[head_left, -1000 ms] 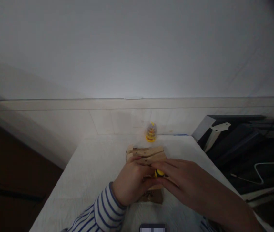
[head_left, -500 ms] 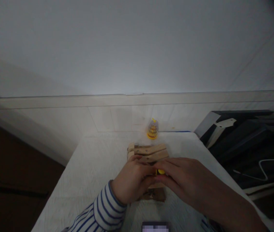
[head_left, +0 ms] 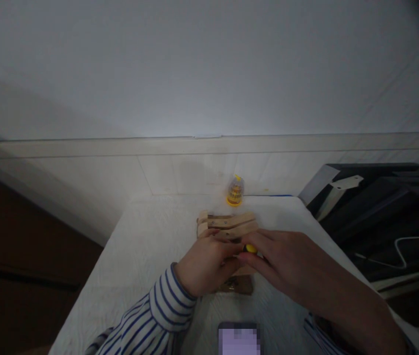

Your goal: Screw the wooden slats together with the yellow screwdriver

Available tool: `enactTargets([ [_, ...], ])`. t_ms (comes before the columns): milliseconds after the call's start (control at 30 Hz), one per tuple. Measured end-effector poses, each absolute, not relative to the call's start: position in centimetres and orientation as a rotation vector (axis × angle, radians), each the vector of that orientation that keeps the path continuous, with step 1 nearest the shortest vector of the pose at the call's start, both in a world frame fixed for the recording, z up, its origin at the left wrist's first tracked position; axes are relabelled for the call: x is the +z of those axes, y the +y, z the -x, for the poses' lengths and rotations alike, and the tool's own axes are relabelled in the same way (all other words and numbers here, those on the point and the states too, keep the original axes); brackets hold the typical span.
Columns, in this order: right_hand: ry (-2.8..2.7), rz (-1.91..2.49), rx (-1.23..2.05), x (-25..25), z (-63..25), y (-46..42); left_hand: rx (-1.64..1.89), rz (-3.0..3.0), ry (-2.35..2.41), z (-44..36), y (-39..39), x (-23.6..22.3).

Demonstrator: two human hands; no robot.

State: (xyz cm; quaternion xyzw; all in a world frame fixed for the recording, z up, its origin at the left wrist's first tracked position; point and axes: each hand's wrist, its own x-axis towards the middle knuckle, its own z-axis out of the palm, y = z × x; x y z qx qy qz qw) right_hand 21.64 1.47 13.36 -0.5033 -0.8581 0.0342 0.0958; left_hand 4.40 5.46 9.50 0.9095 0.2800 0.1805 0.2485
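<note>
Gripping yellow-and-black handle (head_left: 251,248): right hand (head_left: 286,259). Left hand (head_left: 206,261) covers part of wooden piece (head_left: 239,229), grip unclear. Yellow-based container (head_left: 235,192) beyond.

Wall (head_left: 209,69): dim bluish grey, palest behind the table (head_left: 146,246), source unseen
Shadow: soft, diagonal, left of the table
Brown panel (head_left: 27,236): nearly black, left of the table
Black panels (head_left: 372,207): murky, right of the table
Small container (head_left: 235,191): blurred detail, table's far edge
Corner: dark vignette, upper right beyond the table
</note>
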Motion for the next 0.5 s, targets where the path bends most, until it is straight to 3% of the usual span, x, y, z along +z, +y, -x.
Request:
enactTargets([
  [300,-2.567,1.465,0.026,13.6,-21.3,1.3,0.571,-2.475,0.876,-4.9,5.0,9.2],
  [500,-2.549,1.371,0.165,13.9,-22.5,1.1,0.663,-2.489,0.828,-4.6,5.0,9.4],
])
